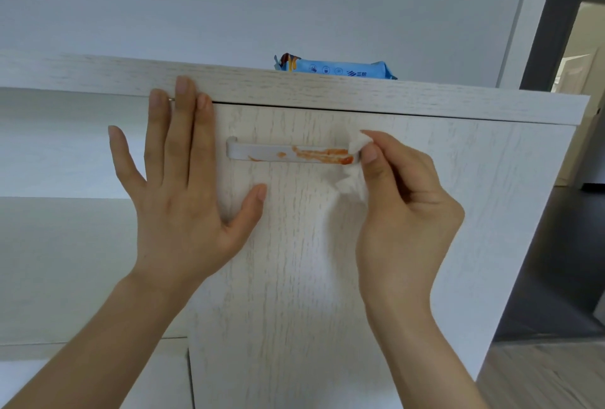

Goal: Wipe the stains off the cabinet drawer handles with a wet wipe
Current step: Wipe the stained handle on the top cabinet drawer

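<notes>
White wet wipe [355,160] hides handle [262,154] end.

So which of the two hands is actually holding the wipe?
The right hand, at the handle's stained right end, pinches the white wet wipe in curled fingers. The left hand holds nothing; it rests flat, fingers spread, against the drawer front.

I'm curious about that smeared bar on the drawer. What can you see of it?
The handle is a pale, flat horizontal bar, metal by its look, fixed across the drawer front. An orange stain streaks its right half, with a small dab nearer the middle; the left half looks clean. At its right end the right hand pinches a white wipe against it.
</notes>
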Demonstrator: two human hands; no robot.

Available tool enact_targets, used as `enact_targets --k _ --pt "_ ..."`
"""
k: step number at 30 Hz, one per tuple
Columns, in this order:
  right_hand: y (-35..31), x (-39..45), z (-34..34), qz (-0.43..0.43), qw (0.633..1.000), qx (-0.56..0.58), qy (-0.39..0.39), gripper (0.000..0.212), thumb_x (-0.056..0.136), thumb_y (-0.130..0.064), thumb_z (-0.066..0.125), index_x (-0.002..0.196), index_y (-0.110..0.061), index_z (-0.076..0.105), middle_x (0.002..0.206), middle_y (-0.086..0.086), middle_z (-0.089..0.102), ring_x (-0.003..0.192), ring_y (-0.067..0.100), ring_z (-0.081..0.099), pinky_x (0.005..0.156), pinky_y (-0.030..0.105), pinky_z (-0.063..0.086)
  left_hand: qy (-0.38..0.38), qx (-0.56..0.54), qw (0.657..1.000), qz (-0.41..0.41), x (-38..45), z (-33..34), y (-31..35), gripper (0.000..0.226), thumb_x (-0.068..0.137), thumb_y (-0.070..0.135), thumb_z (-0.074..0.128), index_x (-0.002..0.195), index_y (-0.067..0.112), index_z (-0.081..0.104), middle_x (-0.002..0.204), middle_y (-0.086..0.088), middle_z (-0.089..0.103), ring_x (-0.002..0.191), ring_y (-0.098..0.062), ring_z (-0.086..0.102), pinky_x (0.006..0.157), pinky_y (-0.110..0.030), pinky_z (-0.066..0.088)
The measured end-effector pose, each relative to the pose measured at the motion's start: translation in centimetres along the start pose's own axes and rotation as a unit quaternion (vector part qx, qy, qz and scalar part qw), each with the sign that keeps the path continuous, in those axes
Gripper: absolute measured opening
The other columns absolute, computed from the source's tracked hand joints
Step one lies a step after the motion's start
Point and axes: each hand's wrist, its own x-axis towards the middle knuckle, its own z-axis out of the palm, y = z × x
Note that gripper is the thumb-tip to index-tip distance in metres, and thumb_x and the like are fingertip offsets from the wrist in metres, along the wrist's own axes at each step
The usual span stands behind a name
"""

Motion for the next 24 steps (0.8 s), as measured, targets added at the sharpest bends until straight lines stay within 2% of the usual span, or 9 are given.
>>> enact_targets --k 4,6,9,12,16,24 --pt "0.3 -0.3 -1.3 -0.058 0.998 -0.035 0.016 0.022 0.087 -0.009 0.063 0.092 -0.03 0.068 0.091 -0.012 0.066 0.089 0.0 0.063 0.081 0.013 0.047 0.002 0.001 1.0 0.001 0.0 0.0 0.0 0.079 0.093 0.05 0.04 0.145 -0.007 0.023 0.151 -0.026 0.022 0.142 -0.038 0.014 0.11 -0.062 0.005" --pt "0.2 0.2 -2.0 -0.115 0.991 -0.068 0.022 0.02 0.088 -0.008 0.062 0.098 -0.025 0.067 0.093 -0.006 0.064 0.091 -0.001 0.061 0.082 0.015 0.047 0.003 0.0 1.0 0.004 -0.1 0.0 0.0 0.079 0.093 0.05 0.04 0.145 -0.007 0.023 0.151 -0.026 0.022 0.142 -0.038 0.014 0.11 -0.061 0.005" --pt "0.3 0.4 -2.0 -0.197 0.973 -0.118 -0.024 0.016 0.087 -0.009 0.065 0.103 -0.013 0.065 0.093 0.005 0.063 0.093 -0.002 0.057 0.084 0.012 0.042 0.006 -0.003 1.0 0.002 -0.1 0.0 -0.1 0.078 0.093 0.05 0.04 0.145 -0.006 0.023 0.151 -0.025 0.023 0.142 -0.038 0.014 0.11 -0.061 0.005" --pt "0.4 0.4 -1.1 -0.206 0.97 -0.121 -0.035 0.015 0.082 -0.014 0.071 0.096 -0.011 0.068 0.09 0.005 0.064 0.09 -0.002 0.057 0.082 0.01 0.041 0.006 -0.004 1.0 0.002 -0.1 0.0 -0.1 0.078 0.094 0.05 0.04 0.145 -0.007 0.023 0.151 -0.025 0.023 0.142 -0.038 0.015 0.109 -0.062 0.007" --pt "0.3 0.6 -1.0 -0.196 0.974 -0.104 -0.038 0.008 0.082 -0.012 0.071 0.088 -0.014 0.068 0.087 -0.002 0.065 0.088 -0.003 0.059 0.082 0.01 0.042 0.005 -0.008 1.0 0.0 -0.1 0.0 -0.1 0.078 0.094 0.05 0.04 0.145 -0.006 0.022 0.151 -0.024 0.022 0.142 -0.038 0.015 0.11 -0.062 0.007" --pt "0.9 1.4 -1.8 -0.231 0.964 -0.107 -0.082 0.016 0.083 -0.007 0.07 0.095 -0.015 0.066 0.094 -0.007 0.066 0.093 0.002 0.062 0.086 0.016 0.046 0.01 -0.024 1.0 0.003 -0.1 0.0 0.0 0.078 0.093 0.049 0.042 0.145 -0.006 0.022 0.151 -0.021 0.02 0.141 -0.039 0.015 0.11 -0.061 0.006"
